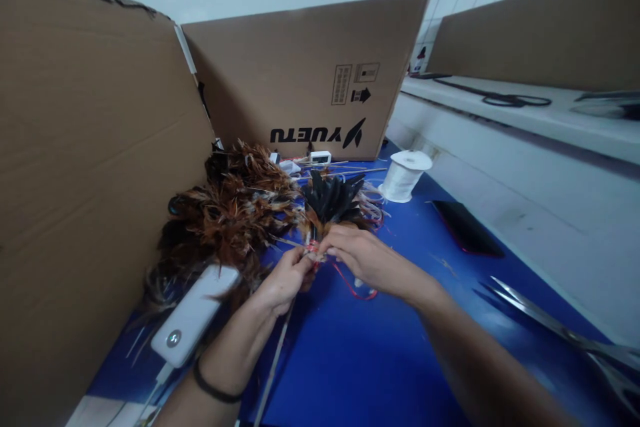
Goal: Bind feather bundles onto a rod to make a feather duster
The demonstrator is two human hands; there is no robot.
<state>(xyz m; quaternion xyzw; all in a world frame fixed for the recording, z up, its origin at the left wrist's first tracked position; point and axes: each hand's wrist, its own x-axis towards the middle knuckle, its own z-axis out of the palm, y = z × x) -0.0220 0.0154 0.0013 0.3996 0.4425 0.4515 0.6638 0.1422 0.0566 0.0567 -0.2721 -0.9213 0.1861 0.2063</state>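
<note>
My left hand (pixel 284 281) is closed around a thin stick (pixel 274 365), which slants down toward the bottom edge. Dark feathers (pixel 331 197) with brown bases fan out just beyond my fingers, like the head of a feather duster. Red string (pixel 345 282) is wound at the binding between my hands, and a loose loop of it hangs below. With bent fingertips, my right hand (pixel 361 257) pinches at this binding; exactly what lies between the fingers is partly hidden. Beside my left hand spreads a big pile of brown feathers (pixel 235 213).
A white power bank (pixel 195 313) with a cable lies at left. To the right are a white spool (pixel 404 177), a dark phone (pixel 467 227) and large scissors (pixel 565 333) on the blue table (pixel 350 373). Cardboard panels (pixel 280 73) stand behind and at left.
</note>
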